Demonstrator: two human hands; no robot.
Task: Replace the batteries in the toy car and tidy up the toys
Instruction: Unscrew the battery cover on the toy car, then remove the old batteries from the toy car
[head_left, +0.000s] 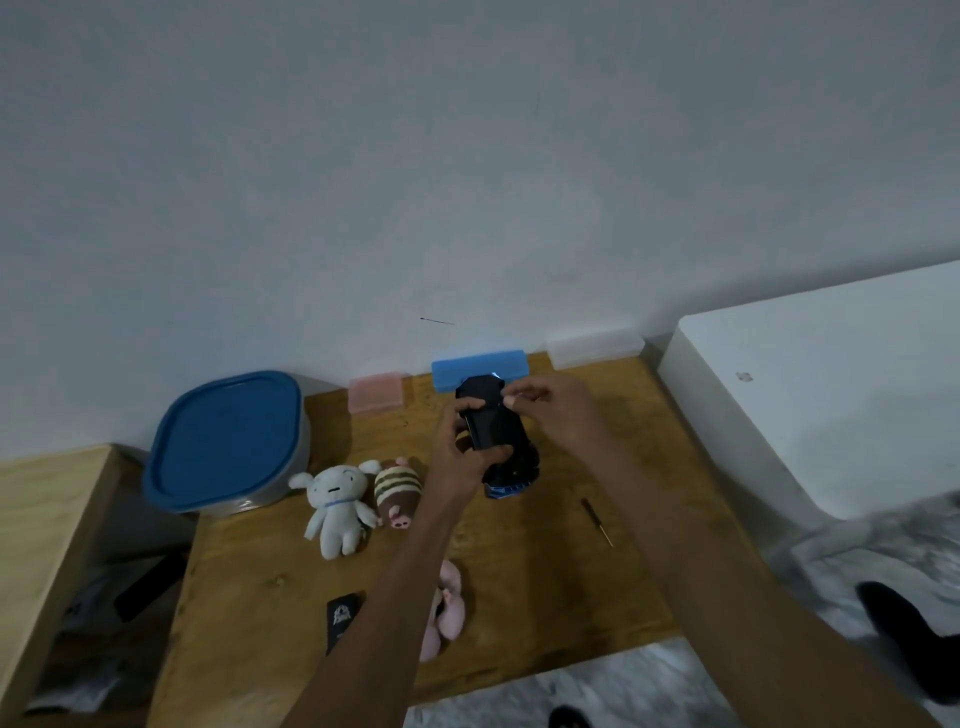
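My left hand (462, 457) grips the upturned black plastic toy car (498, 431); my right hand (545, 410) pinches at its underside. I should steady it firmly.

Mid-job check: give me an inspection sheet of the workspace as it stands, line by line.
Surface: wooden table, against a pale wall.
Job's things: black toy car held above the table; screwdriver lying to its right; white plush, striped plush and pink plush loose on the table.
Clutter: blue-lidded container at the left edge; pink box, blue box and clear box along the wall; small black card.
Hands: left hand grips the car; right hand fingers pinch at its upper part.
Cables: nothing seen.
Surroundings: white block at right, wooden shelf at left.
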